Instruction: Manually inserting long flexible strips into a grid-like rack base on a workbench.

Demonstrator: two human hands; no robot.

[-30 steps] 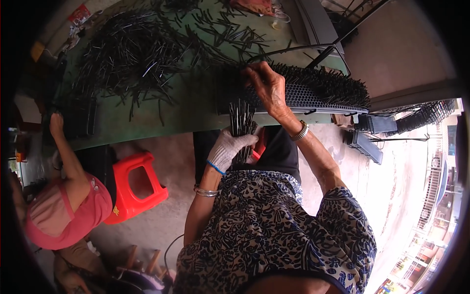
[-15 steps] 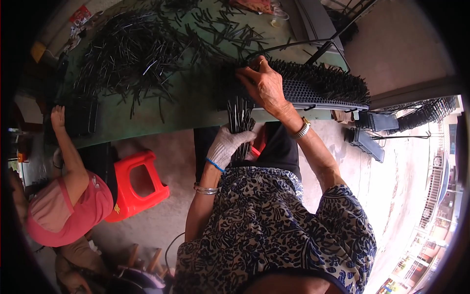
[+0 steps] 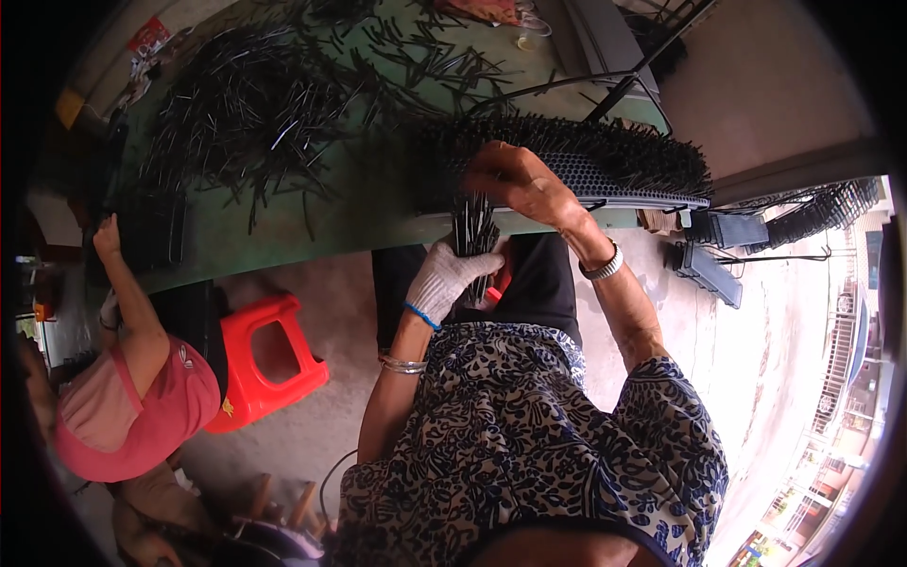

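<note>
Left hand (image 3: 444, 280): gloved, clasped around a bundle of black sticks (image 3: 472, 231) beside the table (image 3: 354, 222) edge.
Right hand (image 3: 524, 189): blurred near their tops; I cannot tell its grip.
Holed tray (image 3: 572, 173): just beyond, bristling.
Loose pile (image 3: 250, 109): tabletop, my left.

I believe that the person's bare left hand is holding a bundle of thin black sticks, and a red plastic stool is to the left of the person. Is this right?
Not quite: the left hand is not bare. The head view shows it in a whitish knitted glove with a blue edge, holding the bundle of thin black sticks; the red plastic stool is to the left.
</note>
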